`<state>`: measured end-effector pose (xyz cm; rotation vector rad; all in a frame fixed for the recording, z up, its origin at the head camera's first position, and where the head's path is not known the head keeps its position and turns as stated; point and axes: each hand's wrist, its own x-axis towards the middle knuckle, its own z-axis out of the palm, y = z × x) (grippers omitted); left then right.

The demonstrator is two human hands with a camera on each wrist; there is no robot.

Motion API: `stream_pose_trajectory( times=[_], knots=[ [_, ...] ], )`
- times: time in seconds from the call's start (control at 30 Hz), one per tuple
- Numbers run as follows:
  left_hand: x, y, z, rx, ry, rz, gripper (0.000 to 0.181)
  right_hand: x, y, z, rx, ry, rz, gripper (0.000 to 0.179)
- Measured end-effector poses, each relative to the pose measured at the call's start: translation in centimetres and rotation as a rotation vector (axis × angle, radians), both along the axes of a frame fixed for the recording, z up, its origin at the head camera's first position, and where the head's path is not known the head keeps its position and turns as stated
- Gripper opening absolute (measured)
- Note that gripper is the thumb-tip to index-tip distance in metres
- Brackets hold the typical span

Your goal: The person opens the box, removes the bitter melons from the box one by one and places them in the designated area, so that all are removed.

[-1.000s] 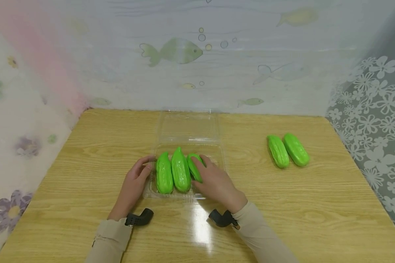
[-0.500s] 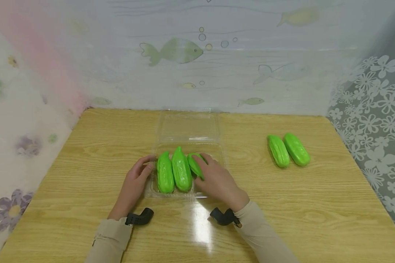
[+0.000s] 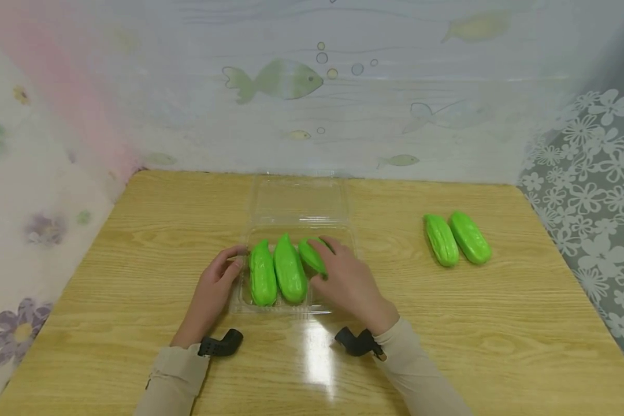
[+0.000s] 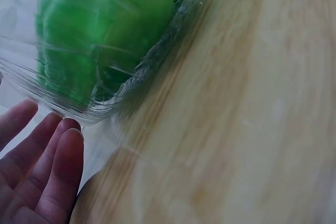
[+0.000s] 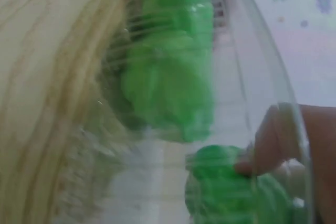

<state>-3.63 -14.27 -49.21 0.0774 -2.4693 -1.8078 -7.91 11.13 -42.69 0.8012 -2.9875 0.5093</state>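
Observation:
A clear plastic clamshell box (image 3: 243, 294) lies open on the table. Two glossy green gourd-shaped vegetables rest side by side in its base: a left one (image 3: 263, 274) and a middle one (image 3: 290, 270). My right hand (image 3: 348, 283) reaches over the box's right side, its fingers round a third green gourd (image 3: 312, 255), partly covered by them. Through the clear wall, the right wrist view shows a fingertip on this gourd (image 5: 220, 182). My left hand (image 3: 215, 283) is at the box's left wall; in the left wrist view its extended fingers (image 4: 67, 156) are right at the plastic.
Two more green gourds, one (image 3: 442, 240) beside another (image 3: 470, 237), lie on the wooden table (image 3: 447, 323) at the right. The clear lid (image 3: 299, 199) is folded back toward the fish-patterned wall (image 3: 187, 115) behind the table.
My right hand has shifted slightly right and away from me with the third gourd, widening its gap from the middle one. The left hand stays at the box's left wall.

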Motion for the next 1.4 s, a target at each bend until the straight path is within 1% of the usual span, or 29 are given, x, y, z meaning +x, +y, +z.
stream_pose_trajectory(
  times=[0.23, 0.37, 0.47, 0.6, 0.83, 1.0, 1.07, 1.1, 1.27, 1.33, 1.4],
  knots=[
    [0.1, 0.1, 0.5, 0.008, -0.007, -0.003, 0.036, -0.5, 0.7, 0.9, -0.08, 0.014, -0.002, 0.065],
    [0.6, 0.6, 1.9, 0.012, -0.018, 0.0, 0.034, -0.7, 1.2, 1.4, -0.134, -0.001, -0.012, 0.065],
    [0.6, 0.5, 1.6, 0.002, -0.017, 0.003, 0.035, -0.8, 1.6, 1.8, -0.18, -0.037, -0.028, 0.065],
    [0.1, 0.0, 0.1, -0.007, -0.001, 0.001, 0.038, -1.0, 2.2, 2.3, -0.241, -0.064, -0.037, 0.064],
    [0.0, -0.1, -0.2, -0.012, 0.001, -0.003, 0.039, -1.0, 2.9, 2.8, -0.33, -0.082, -0.044, 0.063],
    [-0.1, -0.1, -0.2, -0.01, 0.001, -0.004, 0.036, -1.4, 3.3, 2.8, -0.379, -0.07, -0.02, 0.062],
    [-0.2, -0.1, -0.3, -0.01, 0.0, -0.005, 0.036, -1.6, 3.5, 2.7, -0.425, -0.098, -0.002, 0.061],
    [-0.2, -0.1, -0.3, -0.012, 0.0, -0.005, 0.035, -1.8, 3.6, 2.7, -0.459, -0.126, 0.003, 0.061],
    [-0.3, -0.1, -0.3, -0.009, 0.006, -0.007, 0.035, -2.4, 4.1, 2.4, -0.621, -0.304, -0.001, 0.054],
    [-0.4, -0.1, -0.3, -0.015, 0.005, -0.004, 0.035, -2.5, 4.3, 2.5, -0.687, -0.371, -0.005, 0.051],
    [-0.5, -0.1, -0.4, -0.018, 0.001, 0.0, 0.035, -2.5, 4.3, 2.9, -0.752, -0.419, -0.007, 0.05]
  ],
)
